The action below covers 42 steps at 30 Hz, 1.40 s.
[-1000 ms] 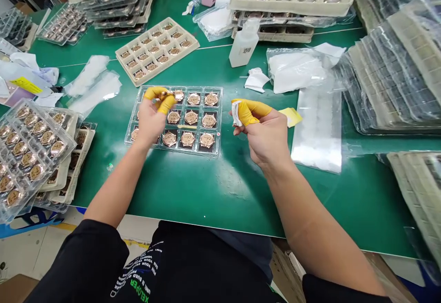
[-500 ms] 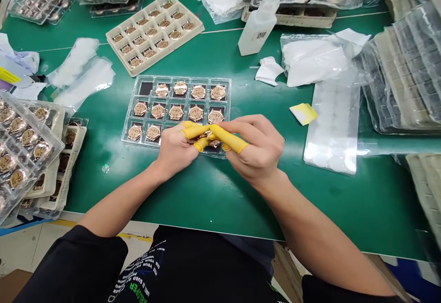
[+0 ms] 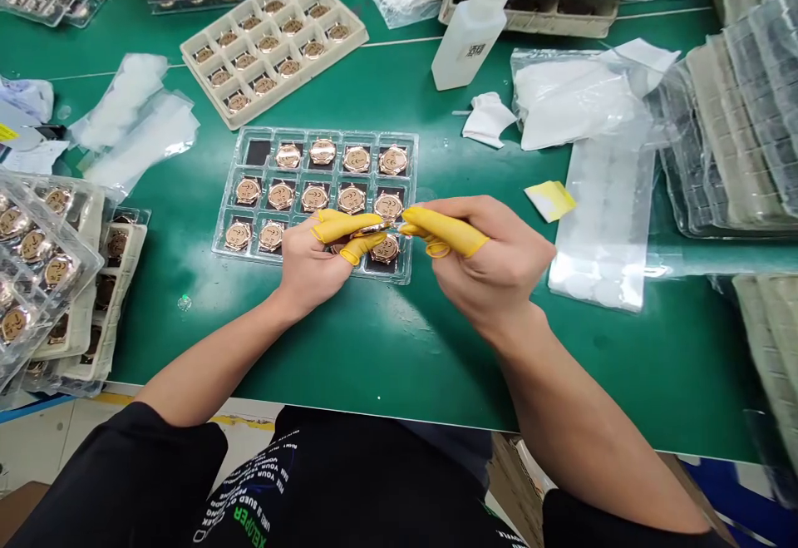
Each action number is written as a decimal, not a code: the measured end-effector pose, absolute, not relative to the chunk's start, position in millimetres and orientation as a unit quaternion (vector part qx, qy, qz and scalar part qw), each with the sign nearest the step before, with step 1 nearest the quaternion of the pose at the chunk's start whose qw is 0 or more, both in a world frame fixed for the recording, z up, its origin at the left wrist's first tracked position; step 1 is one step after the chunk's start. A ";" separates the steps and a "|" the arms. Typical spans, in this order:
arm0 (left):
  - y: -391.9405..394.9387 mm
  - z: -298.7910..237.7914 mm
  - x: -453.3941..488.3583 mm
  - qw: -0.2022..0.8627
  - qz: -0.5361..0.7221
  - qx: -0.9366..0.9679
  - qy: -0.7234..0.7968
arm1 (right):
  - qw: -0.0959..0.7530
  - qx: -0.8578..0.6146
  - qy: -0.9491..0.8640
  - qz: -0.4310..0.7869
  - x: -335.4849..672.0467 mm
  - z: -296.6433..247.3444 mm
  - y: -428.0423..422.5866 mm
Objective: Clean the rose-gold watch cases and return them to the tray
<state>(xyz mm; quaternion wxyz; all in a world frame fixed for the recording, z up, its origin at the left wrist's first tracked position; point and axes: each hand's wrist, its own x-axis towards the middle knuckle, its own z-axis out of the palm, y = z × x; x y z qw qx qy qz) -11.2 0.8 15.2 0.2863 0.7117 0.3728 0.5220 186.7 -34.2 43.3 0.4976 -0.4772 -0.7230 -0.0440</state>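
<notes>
Plastic bottle (image 3: 466, 37), pulp tray (image 3: 302, 80) of watch heads, white cloth (image 3: 488, 120)

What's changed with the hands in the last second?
The left hand and right hand, apart at first, have come together over the clear tray. Both now pinch a rose-gold watch in yellow finger cots. The other watches stayed in the tray.

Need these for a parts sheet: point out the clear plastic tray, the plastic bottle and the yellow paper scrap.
Clear plastic tray (image 3: 337, 133): head view, top rim.
Plastic bottle (image 3: 465, 41): head view, body.
Yellow paper scrap (image 3: 549, 200): head view, middle.
</notes>
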 end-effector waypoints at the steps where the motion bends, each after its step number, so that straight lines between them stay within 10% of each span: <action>1: 0.7 15.2 -10.8 0.294 0.528 0.706 0.369 | 0.513 -0.479 -0.712 -0.026 185.8 44.4 -35.5; 23: -11.1 12.0 0.5 0.489 0.517 0.606 0.354 | 0.605 -0.471 -0.489 0.414 168.9 28.4 -32.6; 36: -14.1 16.0 -9.2 0.270 0.497 0.727 0.388 | 0.395 -0.494 -0.774 -0.038 186.0 30.6 -33.0; 42: -8.9 19.5 -5.1 0.486 0.499 0.600 0.394 | 0.497 -0.543 -0.664 0.133 185.3 22.8 -27.1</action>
